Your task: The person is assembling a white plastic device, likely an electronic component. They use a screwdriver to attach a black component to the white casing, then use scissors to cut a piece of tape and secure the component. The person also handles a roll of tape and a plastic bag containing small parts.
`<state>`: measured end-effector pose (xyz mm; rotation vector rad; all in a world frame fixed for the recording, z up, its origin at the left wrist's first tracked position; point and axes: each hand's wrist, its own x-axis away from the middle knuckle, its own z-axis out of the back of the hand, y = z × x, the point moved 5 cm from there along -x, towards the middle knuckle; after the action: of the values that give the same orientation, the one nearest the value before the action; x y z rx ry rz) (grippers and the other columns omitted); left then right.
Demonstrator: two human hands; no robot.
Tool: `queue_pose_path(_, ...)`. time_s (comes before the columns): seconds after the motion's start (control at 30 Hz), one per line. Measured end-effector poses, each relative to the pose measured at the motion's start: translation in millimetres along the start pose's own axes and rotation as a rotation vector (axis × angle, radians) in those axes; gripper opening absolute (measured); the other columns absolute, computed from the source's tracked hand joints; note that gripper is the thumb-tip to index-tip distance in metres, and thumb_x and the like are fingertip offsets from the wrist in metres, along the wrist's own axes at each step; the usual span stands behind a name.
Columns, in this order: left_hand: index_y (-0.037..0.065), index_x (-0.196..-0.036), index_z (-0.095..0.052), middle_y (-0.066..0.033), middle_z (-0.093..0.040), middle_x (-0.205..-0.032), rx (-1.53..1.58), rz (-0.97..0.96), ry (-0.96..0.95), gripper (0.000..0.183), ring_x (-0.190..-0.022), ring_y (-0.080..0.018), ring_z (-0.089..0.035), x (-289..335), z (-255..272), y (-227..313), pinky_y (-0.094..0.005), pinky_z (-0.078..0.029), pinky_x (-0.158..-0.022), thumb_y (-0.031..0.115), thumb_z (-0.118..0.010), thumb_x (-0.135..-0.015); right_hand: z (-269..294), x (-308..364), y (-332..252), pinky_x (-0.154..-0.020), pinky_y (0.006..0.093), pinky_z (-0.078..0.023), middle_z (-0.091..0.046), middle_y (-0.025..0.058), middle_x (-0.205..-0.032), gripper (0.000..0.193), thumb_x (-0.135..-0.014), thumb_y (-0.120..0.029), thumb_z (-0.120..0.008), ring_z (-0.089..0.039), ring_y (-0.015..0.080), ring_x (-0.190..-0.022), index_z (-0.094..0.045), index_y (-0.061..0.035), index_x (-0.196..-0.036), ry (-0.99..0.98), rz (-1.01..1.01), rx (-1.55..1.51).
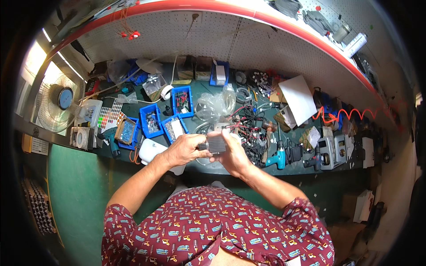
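Observation:
Both hands hold a dark grey ribbed block [216, 144], which looks like a finned heat sink, above the near edge of the workbench. My left hand [181, 150] has its thumb and fingers closed on the block's left end. The fingers and palm of my right hand [234, 156] press against its right side. Behind and under my left wrist lies a smooth white casing [151, 151]. A clear plastic bag [217, 105] and a tangle of black and red cables [248, 128] sit just beyond the hands.
Blue bins of small parts [151, 120] stand left of centre. Teal cordless drills [277, 158] lie at both sides. A fan [62, 98] is at far left, a white board [298, 99] and orange coiled hose [330, 117] at right. A red-edged shelf [248, 12] hangs above.

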<state>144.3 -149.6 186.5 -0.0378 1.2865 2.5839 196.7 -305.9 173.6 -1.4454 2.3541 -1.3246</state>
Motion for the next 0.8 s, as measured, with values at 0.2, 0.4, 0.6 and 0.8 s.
queue_pose_path(0.2, 0.002, -0.106, -0.064, 0.0001, -0.06, -0.081, 0.582, 0.274, 0.344, 0.043, -0.075, -0.0089, -0.056, 11, 3, -18, -0.0268, -0.049, -0.065, 0.024, -0.09, -0.079, 6, 1, -2, -0.092, 0.0444, -0.062, -0.058, 0.0157, -0.131, 0.058, -0.095, -0.022, -0.072, -0.065, 0.026, -0.115, -0.046, -0.0008, -0.142, -0.178, 0.103, -0.121)
queue_pose_path(0.4, -0.006, -0.122, -0.059, -0.0113, -0.065, -0.104, 0.329, 0.266, 0.561, 0.068, -0.096, -0.0181, -0.068, 27, -29, 3, -0.03, -0.059, -0.083, 0.024, -0.094, -0.073, 5, 1, 12, -0.095, 0.0361, -0.056, -0.058, 0.014, -0.131, 0.075, -0.093, -0.013, -0.074, -0.062, 0.0207, -0.115, -0.033, 0.0038, -0.153, -0.037, 0.226, -0.054)
queue_pose_path(0.6, -0.003, -0.102, -0.064, -0.0096, -0.06, -0.086, 0.096, 0.091, 0.406, 0.048, -0.075, -0.0178, -0.061, 29, -27, 22, -0.0315, -0.054, -0.069, 0.021, -0.089, -0.07, 15, -3, -1, -0.073, 0.0252, -0.045, -0.061, 0.002, -0.09, 0.026, -0.1, -0.027, -0.065, -0.054, 0.0084, -0.083, -0.057, -0.0026, -0.104, 0.071, 0.54, 0.702)
queue_pose_path(0.8, 0.0, -0.091, -0.061, -0.0087, -0.055, -0.077, -0.023, 0.017, 0.377, 0.057, -0.067, -0.021, -0.058, 26, -32, 30, -0.0337, -0.049, -0.061, 0.043, -0.093, -0.069, 16, -1, -1, -0.073, 0.0357, -0.044, -0.058, 0.0107, -0.081, 0.039, -0.103, -0.033, -0.048, -0.054, 0.0203, -0.076, -0.057, 0.0006, -0.086, 0.089, 0.807, 0.71)
